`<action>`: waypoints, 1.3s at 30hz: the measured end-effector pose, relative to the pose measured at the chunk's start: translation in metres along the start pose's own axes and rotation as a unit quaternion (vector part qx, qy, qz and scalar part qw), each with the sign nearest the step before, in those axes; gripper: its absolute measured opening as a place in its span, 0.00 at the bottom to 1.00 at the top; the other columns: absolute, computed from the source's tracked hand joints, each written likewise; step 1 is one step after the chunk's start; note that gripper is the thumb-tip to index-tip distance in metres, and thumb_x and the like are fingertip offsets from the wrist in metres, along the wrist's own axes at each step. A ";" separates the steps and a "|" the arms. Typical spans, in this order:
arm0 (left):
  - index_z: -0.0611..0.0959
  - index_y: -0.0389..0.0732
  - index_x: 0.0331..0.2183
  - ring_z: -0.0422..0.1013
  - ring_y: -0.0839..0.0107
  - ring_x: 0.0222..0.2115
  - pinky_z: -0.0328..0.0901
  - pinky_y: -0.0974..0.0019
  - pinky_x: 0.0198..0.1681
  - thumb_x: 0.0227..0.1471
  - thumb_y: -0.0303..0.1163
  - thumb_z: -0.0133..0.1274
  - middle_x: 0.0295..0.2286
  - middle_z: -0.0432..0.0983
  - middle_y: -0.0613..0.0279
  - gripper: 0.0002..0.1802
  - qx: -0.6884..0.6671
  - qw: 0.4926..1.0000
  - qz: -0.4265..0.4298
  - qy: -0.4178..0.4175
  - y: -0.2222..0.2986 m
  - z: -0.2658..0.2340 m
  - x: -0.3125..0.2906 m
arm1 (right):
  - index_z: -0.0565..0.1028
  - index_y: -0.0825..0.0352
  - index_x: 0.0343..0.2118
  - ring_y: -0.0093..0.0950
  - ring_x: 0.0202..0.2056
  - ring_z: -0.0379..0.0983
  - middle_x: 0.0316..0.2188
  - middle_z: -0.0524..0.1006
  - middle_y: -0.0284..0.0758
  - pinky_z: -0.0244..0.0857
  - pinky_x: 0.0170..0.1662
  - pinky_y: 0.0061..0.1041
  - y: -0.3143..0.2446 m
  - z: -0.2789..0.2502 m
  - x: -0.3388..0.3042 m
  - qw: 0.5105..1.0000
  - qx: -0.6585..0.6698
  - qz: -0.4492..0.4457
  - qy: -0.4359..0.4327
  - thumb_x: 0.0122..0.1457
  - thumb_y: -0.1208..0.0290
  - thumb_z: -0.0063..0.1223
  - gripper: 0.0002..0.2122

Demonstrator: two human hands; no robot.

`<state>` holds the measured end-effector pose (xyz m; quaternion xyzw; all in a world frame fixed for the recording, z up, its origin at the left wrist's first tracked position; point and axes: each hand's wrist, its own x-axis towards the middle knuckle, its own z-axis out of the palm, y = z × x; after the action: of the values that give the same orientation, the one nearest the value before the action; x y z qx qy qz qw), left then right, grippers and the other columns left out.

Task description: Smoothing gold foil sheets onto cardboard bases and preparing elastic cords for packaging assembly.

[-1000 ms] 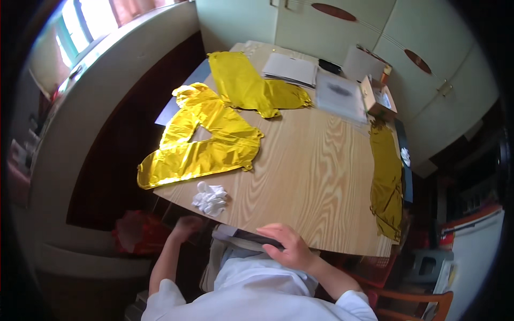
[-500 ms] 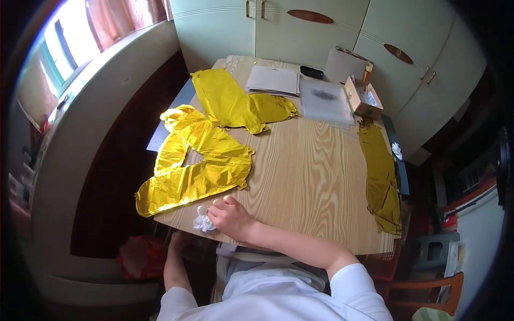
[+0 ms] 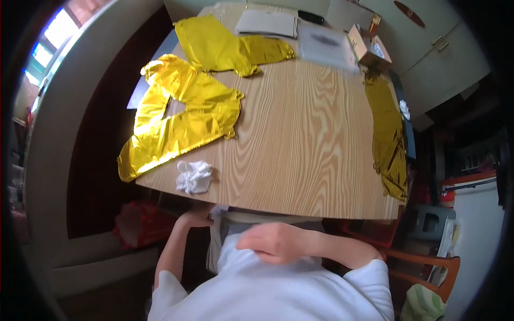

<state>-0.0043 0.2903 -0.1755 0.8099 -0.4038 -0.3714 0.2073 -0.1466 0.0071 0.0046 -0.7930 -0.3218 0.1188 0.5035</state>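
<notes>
My right hand [image 3: 273,242] is in front of my white shirt, short of the table's near edge. Its fingers look curled but are smeared by motion, so whether it holds anything does not show. Lower left, my left hand [image 3: 197,216] is just below the table edge, its fingers mostly hidden. A crumpled white tissue or cloth [image 3: 194,176] lies on the tabletop near that edge, touched by neither hand. Beyond it, a flat, shiny gold foil balloon [image 3: 179,120] with a gap in its shape spreads over the left side. A second flat gold foil balloon [image 3: 209,45] lies farther back.
A long gold foil piece [image 3: 386,134] lies along the right edge of the wooden table [image 3: 300,144]. At the back are white sheets [image 3: 266,24], a clear plastic sleeve [image 3: 327,48], a black object [image 3: 311,17] and an open cardboard box [image 3: 369,51]. A red bag [image 3: 140,224] sits lower left.
My right hand has left the crumpled white thing and drawn back toward my body. My left hand has shifted rightward along the table's underside edge. The view has tilted downward.
</notes>
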 end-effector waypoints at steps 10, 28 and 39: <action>0.75 0.37 0.43 0.72 0.48 0.41 0.67 0.54 0.44 0.39 0.38 0.59 0.36 0.76 0.40 0.27 0.024 0.991 -0.111 -0.071 0.019 0.043 0.032 | 0.63 0.66 0.57 0.49 0.55 0.62 0.52 0.67 0.52 0.57 0.57 0.40 0.123 0.067 -0.139 0.907 -0.146 0.393 0.041 0.46 0.64 0.56 0.32; 0.75 0.36 0.31 0.72 0.68 0.28 0.66 0.67 0.34 0.46 0.16 0.44 0.24 0.74 0.57 0.08 0.099 0.828 -0.091 0.545 -0.070 -0.289 -0.218 | 0.78 0.67 0.29 0.32 0.24 0.77 0.24 0.78 0.38 0.69 0.28 0.25 -0.056 -0.029 -0.145 0.931 -0.139 0.276 0.193 0.47 0.76 0.59 0.05; 0.79 0.36 0.34 0.71 0.47 0.40 0.65 0.52 0.42 0.55 0.33 0.47 0.35 0.77 0.47 0.11 0.189 0.853 -0.168 0.457 -0.090 -0.346 -0.029 | 0.78 0.67 0.32 0.24 0.25 0.75 0.23 0.78 0.37 0.68 0.31 0.24 -0.079 -0.045 -0.228 0.748 -0.174 0.497 0.405 0.39 0.81 0.52 0.13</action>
<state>0.2952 0.3792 0.0009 0.9676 -0.1837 0.0944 0.1456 -0.3290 -0.1470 0.0641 -0.8885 0.3365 -0.0378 0.3097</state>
